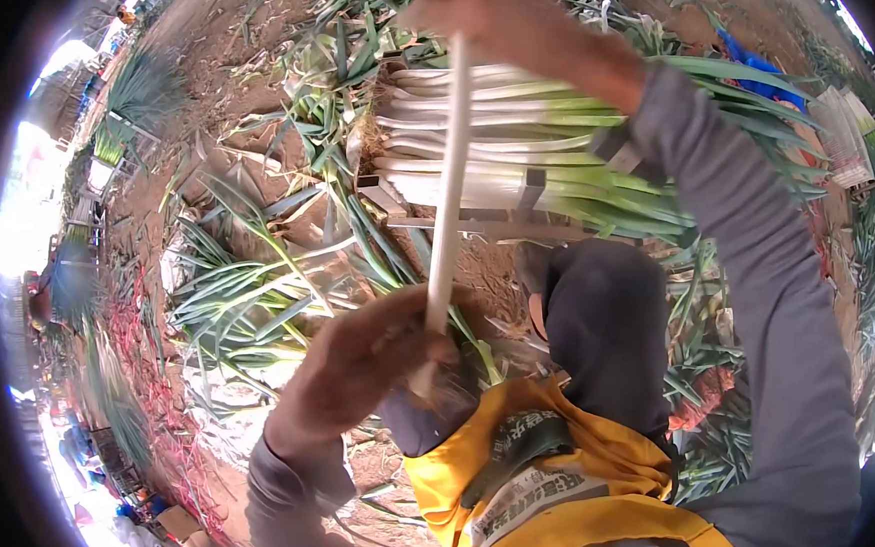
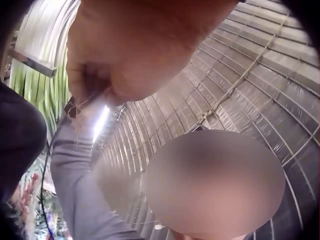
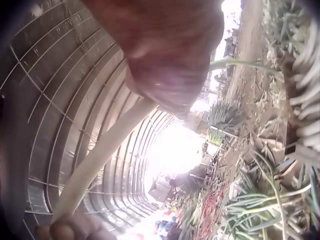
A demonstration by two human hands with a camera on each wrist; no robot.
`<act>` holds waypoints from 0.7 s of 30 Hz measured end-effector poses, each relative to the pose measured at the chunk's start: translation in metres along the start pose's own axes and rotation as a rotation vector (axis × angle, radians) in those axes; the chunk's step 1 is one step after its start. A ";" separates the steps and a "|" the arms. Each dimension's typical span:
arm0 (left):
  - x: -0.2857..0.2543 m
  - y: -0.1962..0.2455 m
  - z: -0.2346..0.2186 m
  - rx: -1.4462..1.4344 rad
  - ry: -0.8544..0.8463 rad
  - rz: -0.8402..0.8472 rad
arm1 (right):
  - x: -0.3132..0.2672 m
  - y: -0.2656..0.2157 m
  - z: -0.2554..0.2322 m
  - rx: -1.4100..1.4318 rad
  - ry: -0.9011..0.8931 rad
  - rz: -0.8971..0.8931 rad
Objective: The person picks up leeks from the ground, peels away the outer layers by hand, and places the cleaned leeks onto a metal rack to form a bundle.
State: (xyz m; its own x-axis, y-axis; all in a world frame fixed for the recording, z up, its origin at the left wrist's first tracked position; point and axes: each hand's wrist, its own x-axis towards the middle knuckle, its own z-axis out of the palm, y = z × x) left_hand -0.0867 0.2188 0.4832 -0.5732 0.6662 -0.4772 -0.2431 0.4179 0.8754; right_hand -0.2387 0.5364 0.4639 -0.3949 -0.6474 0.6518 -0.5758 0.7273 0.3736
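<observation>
A long white leek (image 1: 450, 182) stands nearly upright in front of the person's body, leaning a little. My right hand (image 1: 507, 19) grips its upper part at the top of the head view. Around the lower end curl the fingers of my left hand (image 1: 358, 359), just above the lap. In the right wrist view the pale stalk (image 3: 105, 155) runs from under the right hand (image 3: 172, 60) down to the left fingertips (image 3: 65, 231). Thin roots (image 2: 77, 112) show beside the left hand (image 2: 135, 50) in the left wrist view.
Trimmed leeks (image 1: 509, 134) lie side by side in a metal rack (image 1: 495, 228) ahead. Loose green leaves (image 1: 248, 295) litter the soil to the left. A yellow apron (image 1: 558, 447) covers the person's lap. Overhead arches a ribbed tunnel roof (image 2: 240, 75).
</observation>
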 end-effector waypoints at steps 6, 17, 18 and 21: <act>0.073 -0.024 -0.040 1.107 0.353 0.588 | -0.091 0.084 -0.141 -0.204 -0.488 0.173; 0.273 -0.066 -0.078 1.446 0.506 0.581 | -0.233 0.033 -0.113 0.015 -0.781 0.156; 0.280 -0.071 -0.081 1.447 0.542 0.601 | -0.233 0.027 -0.107 0.023 -0.785 0.156; 0.286 -0.077 -0.082 1.384 0.565 0.561 | -0.231 0.014 -0.086 0.129 -0.604 0.204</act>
State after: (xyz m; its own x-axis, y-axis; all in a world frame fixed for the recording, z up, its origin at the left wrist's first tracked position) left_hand -0.2961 0.3259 0.2859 -0.6211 0.7491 0.2304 0.7740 0.6325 0.0302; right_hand -0.0941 0.7155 0.3752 -0.8168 -0.5408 0.2010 -0.5134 0.8402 0.1744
